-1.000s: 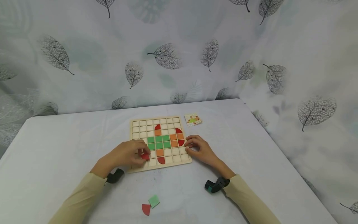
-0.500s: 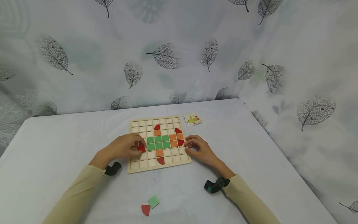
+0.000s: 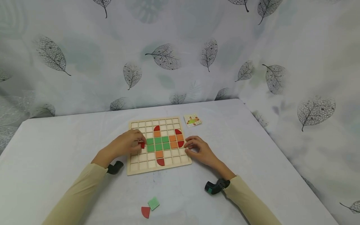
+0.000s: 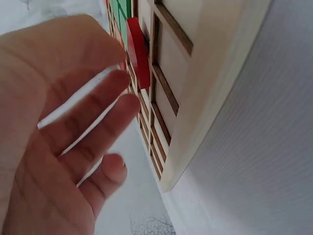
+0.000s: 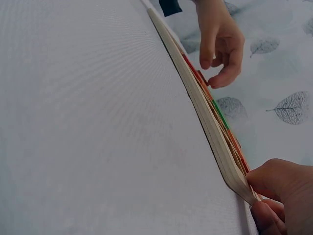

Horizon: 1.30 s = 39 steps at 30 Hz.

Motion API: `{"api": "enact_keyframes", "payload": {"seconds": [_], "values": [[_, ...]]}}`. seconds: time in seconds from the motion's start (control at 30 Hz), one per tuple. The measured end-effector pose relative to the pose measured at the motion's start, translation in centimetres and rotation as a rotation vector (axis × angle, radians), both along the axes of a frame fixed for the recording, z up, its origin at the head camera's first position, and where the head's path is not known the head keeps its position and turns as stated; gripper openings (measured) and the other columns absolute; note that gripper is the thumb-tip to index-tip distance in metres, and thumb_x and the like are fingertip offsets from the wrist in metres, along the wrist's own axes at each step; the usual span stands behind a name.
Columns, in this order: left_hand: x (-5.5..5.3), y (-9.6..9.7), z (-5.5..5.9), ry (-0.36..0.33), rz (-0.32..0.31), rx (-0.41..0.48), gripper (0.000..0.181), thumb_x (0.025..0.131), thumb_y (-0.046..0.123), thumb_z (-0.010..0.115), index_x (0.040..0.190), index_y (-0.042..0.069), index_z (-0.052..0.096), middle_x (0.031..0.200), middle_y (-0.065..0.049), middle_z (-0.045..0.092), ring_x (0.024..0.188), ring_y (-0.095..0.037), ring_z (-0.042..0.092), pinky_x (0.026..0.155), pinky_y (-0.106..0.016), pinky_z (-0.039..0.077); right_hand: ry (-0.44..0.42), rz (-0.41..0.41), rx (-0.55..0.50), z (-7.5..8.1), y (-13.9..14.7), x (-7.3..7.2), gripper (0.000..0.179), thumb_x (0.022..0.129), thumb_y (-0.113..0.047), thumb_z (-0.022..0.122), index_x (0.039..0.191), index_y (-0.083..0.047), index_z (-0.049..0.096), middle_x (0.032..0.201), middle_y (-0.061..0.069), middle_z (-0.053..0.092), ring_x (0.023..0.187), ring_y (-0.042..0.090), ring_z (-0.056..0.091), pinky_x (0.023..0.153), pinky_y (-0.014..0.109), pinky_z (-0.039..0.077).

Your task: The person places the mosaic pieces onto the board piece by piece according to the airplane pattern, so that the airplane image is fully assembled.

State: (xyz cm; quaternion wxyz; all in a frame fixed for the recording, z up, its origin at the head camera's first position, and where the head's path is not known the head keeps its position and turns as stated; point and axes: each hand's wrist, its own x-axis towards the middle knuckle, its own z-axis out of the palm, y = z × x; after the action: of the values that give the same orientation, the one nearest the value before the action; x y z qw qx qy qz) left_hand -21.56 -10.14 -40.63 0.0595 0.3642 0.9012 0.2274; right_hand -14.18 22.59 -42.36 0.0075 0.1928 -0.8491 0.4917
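A wooden grid board (image 3: 159,169) lies on the white-covered table. On it, green squares (image 3: 158,139) form a block, with orange squares (image 3: 159,154) and red quarter-circle tiles (image 3: 160,162) around them. At the board's left part, my left hand (image 3: 125,146) pinches another red quarter-circle tile (image 4: 139,54), which stands tilted over the grid cells in the left wrist view. Three other fingertips stay off the board there. On the opposite side my right hand (image 3: 203,152) grips the board's right edge, thumb on top in the right wrist view.
A small pattern card (image 3: 192,120) lies beyond the board's far right corner. Nearer the front, a loose green square (image 3: 153,203) and a red quarter-circle tile (image 3: 145,212) lie side by side on the tablecloth. A leaf-print curtain (image 3: 168,56) hangs behind the table.
My left hand has carried the red quarter-circle tile away from me, up along the board's left side, from the lower cells to about mid-height. The right hand has kept its place on the edge.
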Motion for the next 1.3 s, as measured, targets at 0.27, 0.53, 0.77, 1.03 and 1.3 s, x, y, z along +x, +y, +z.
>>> {"api": "enact_keyframes", "payload": {"seconds": [0.27, 0.53, 0.77, 1.03, 1.3], "values": [[0.3, 0.2, 0.2, -0.045, 0.138, -0.020, 0.021, 0.084, 0.023, 0.076, 0.095, 0.008, 0.067, 0.089, -0.001, 0.058, 0.080, -0.017, 0.054, 0.072, -0.034, 0.047, -0.002, -0.004, -0.003, 0.2, -0.1, 0.2, 0.016, 0.086, 0.007, 0.067, 0.102, 0.010, 0.065, 0.123, 0.028, 0.054, 0.105, 0.037, 0.059, 0.090, 0.047, 0.050], [0.2, 0.2, 0.1, -0.074, 0.115, 0.005, 0.014, 0.086, 0.017, 0.072, 0.096, 0.006, 0.068, 0.088, -0.002, 0.059, 0.078, -0.015, 0.054, 0.070, -0.032, 0.046, 0.006, -0.001, -0.012, 0.0, 0.0, 0.2, 0.016, 0.086, 0.008, 0.067, 0.101, 0.011, 0.065, 0.123, 0.028, 0.054, 0.107, 0.037, 0.059, 0.090, 0.048, 0.050], [0.3, 0.1, 0.2, -0.052, 0.113, -0.001, 0.018, 0.086, 0.014, 0.073, 0.101, 0.005, 0.068, 0.085, -0.003, 0.054, 0.076, -0.016, 0.051, 0.065, -0.030, 0.043, 0.000, 0.002, -0.017, -0.1, -0.1, 0.2, 0.016, 0.086, 0.008, 0.067, 0.102, 0.011, 0.065, 0.123, 0.029, 0.054, 0.108, 0.037, 0.058, 0.090, 0.048, 0.050], [0.0, 0.1, 0.0, -0.042, 0.113, -0.002, 0.014, 0.091, 0.018, 0.069, 0.098, 0.007, 0.070, 0.083, 0.001, 0.060, 0.075, -0.014, 0.053, 0.068, -0.032, 0.045, -0.008, 0.002, -0.011, -0.2, 0.0, 0.2, 0.016, 0.086, 0.007, 0.067, 0.102, 0.010, 0.065, 0.124, 0.028, 0.054, 0.107, 0.036, 0.058, 0.091, 0.047, 0.049], [-0.1, 0.0, 0.0, -0.082, 0.127, 0.013, 0.021, 0.084, 0.019, 0.076, 0.098, 0.005, 0.069, 0.084, -0.002, 0.059, 0.077, -0.017, 0.053, 0.067, -0.031, 0.045, 0.007, 0.001, 0.001, -1.7, 0.4, -0.7, 0.017, 0.086, 0.006, 0.068, 0.102, 0.009, 0.065, 0.125, 0.026, 0.054, 0.105, 0.036, 0.059, 0.090, 0.043, 0.050]]}}
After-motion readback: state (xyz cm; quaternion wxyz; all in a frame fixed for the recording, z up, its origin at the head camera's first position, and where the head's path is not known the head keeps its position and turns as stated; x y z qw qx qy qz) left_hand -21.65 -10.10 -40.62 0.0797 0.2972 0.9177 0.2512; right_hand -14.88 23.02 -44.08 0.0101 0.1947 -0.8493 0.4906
